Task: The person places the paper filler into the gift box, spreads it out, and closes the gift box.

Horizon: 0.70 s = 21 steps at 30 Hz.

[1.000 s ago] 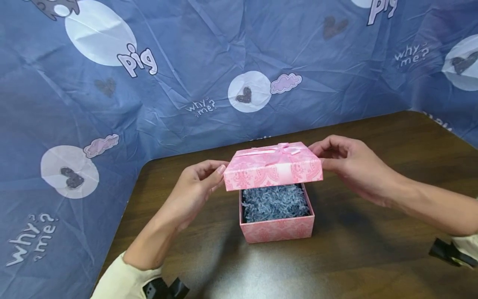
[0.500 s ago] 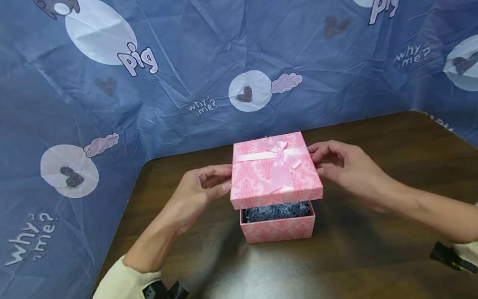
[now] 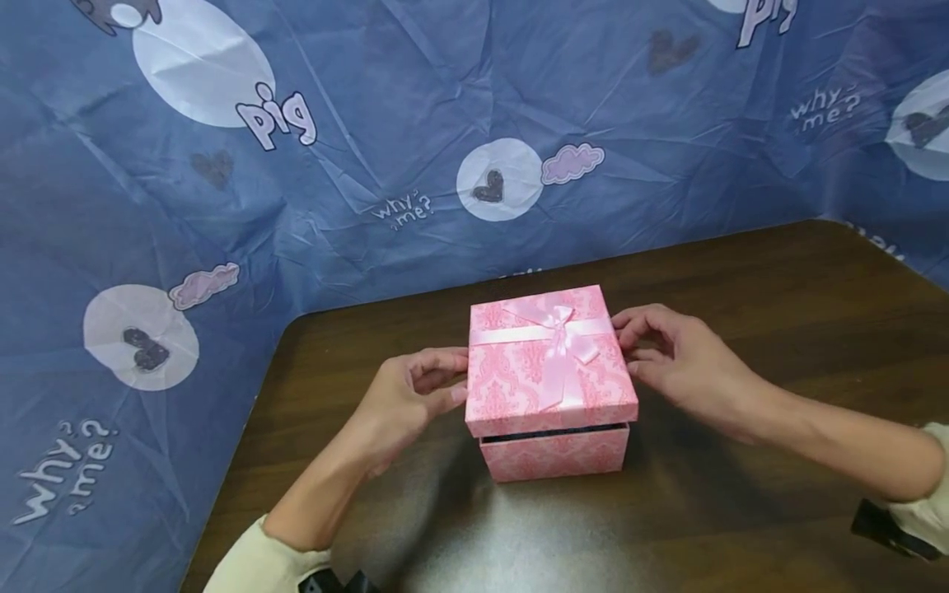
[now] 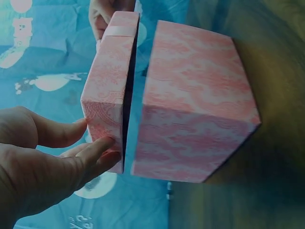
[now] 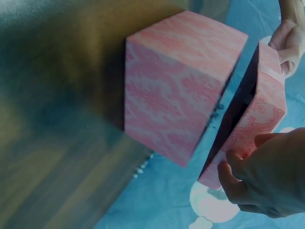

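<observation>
A pink patterned box lid [image 3: 511,371] with a ribbon bow [image 3: 559,329] is held level between both hands, just above the matching box base [image 3: 556,455]. In both wrist views a narrow gap parts the lid from the base [image 4: 195,95]. My left hand [image 3: 404,403] grips the lid's left side by thumb and fingers. On the opposite side my right hand [image 3: 685,366] pinches the lid [image 5: 259,114]. Only a dark slit of the box's inside shows in the head view; a little shredded filler [image 5: 215,114] peeks over the rim in the right wrist view.
The box base stands on a dark wooden table [image 3: 778,329]. Behind and to the left hangs a blue printed cloth [image 3: 371,99], meeting the table's far edge. Small black devices [image 3: 893,527] sit at the cream sleeves.
Both hands have brought the lid down toward the base. Its front has tipped from raised to nearly level, and the blue-grey shredded filler seen earlier is now covered in the head view.
</observation>
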Tool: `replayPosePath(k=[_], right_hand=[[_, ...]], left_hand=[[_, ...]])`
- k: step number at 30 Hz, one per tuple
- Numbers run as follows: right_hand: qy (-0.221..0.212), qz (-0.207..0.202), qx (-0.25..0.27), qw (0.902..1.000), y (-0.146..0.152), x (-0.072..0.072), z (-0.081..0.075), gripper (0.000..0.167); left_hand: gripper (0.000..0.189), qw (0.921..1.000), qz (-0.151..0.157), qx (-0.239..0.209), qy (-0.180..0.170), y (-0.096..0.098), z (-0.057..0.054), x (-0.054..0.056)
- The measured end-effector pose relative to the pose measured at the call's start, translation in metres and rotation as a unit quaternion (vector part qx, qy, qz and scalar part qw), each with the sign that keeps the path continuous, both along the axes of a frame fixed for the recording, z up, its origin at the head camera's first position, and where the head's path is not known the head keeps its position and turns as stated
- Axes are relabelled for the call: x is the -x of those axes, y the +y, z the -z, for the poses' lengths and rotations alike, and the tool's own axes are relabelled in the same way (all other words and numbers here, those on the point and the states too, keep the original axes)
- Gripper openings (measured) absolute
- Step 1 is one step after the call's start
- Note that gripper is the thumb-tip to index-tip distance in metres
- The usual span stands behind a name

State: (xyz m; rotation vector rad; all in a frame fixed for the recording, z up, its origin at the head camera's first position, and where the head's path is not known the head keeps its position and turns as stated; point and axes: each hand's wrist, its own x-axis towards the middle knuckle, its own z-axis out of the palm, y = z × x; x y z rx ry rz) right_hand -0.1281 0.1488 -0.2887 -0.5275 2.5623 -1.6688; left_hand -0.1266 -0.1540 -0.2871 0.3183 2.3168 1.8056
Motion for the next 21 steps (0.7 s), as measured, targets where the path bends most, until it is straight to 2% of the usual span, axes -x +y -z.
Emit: replayPosePath(k=[4,9,12,17,21], right_hand=[[0.003,-0.005,0.017,0.9998,-0.003,-0.002,0.011,0.017],[0.033,0.009,-0.024,0.9991,-0.005,-0.003,0.020,0.022],[0.036,0.015,-0.044,0.9983,-0.005,-0.004,0.026,0.024],[0.036,0.005,-0.033,0.9988,-0.005,-0.004,0.039,0.025],[0.043,0.003,-0.022,0.9989,-0.005,-0.003,0.042,0.026]], left_hand=[[0.031,1.0000,-0.005,0.001,-0.007,0.000,0.009,-0.002],[0.029,0.9999,-0.004,0.009,-0.007,0.003,0.019,-0.004],[0.028,0.9998,-0.003,0.018,-0.003,0.004,0.024,-0.006],[0.027,0.9992,-0.014,0.037,0.000,0.006,0.031,-0.009],[0.026,0.9988,-0.021,0.043,0.005,0.007,0.034,-0.010]])
